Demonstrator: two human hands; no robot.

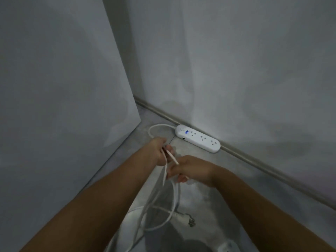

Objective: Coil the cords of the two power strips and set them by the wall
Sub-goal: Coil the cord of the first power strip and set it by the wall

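A white power strip [198, 138] lies on the floor against the wall's baseboard, a blue light lit near its switch. Its white cord [152, 130] curves left from the strip and runs into my left hand [158, 151], which grips several strands. My right hand [189, 170] pinches a stretch of the same cord just right of the left hand. Loose loops of cord [163, 211] hang and lie below both hands. The plug [190, 220] rests on the floor at the loops' right side. A white object [226, 247] at the bottom edge may be a second strip; I cannot tell.
A tall grey panel [63, 88] stands close on the left, meeting the floor along a diagonal edge. The grey wall [236, 70] runs behind the strip with a baseboard [263, 168] slanting down to the right. The concrete floor [227, 197] lies between them.
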